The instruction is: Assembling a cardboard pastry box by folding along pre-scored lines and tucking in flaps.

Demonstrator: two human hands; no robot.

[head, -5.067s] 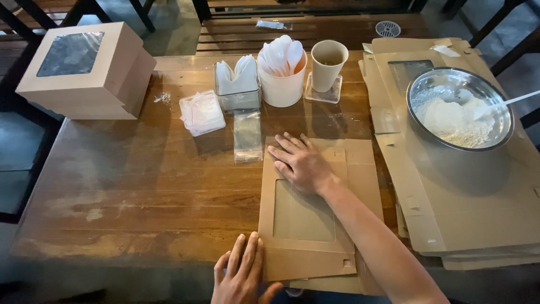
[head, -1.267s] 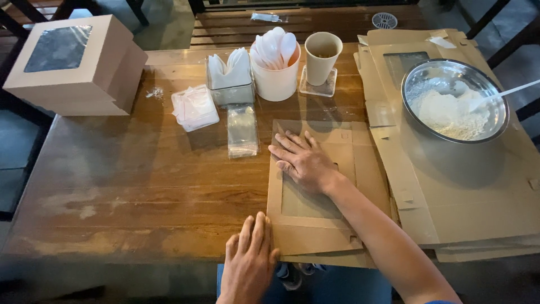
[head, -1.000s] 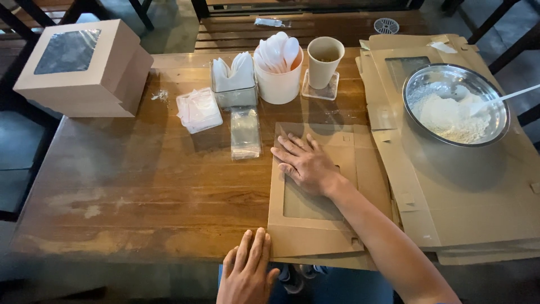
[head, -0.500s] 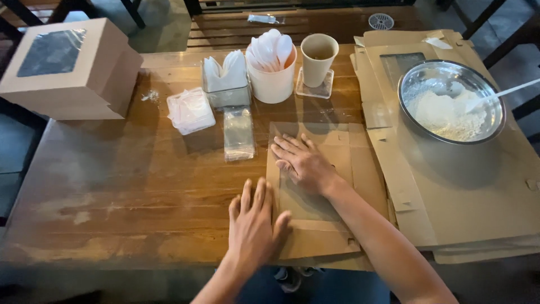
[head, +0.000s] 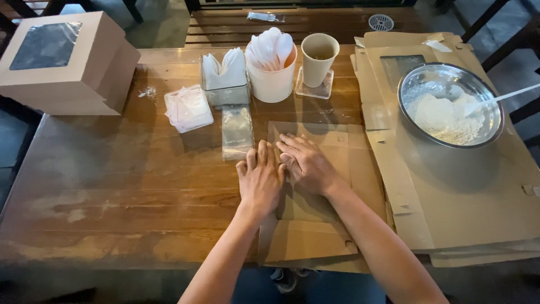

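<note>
Both hands lay flat on an unfolded cardboard box blank that rested on the wooden tabletop near its front edge. The left hand pressed the blank's left edge, fingers released and spread, grasping nothing. The right hand, just beside it and touching it, lay palm-down over the blank's clear window, fingers likewise straight. Beyond the fingertips sat a stack of clear bags, a white tub of plastic spoons and a paper cup. To the right, a metal bowl of flour stood on a stack of flat cardboard. An assembled windowed box stood at far left.
</note>
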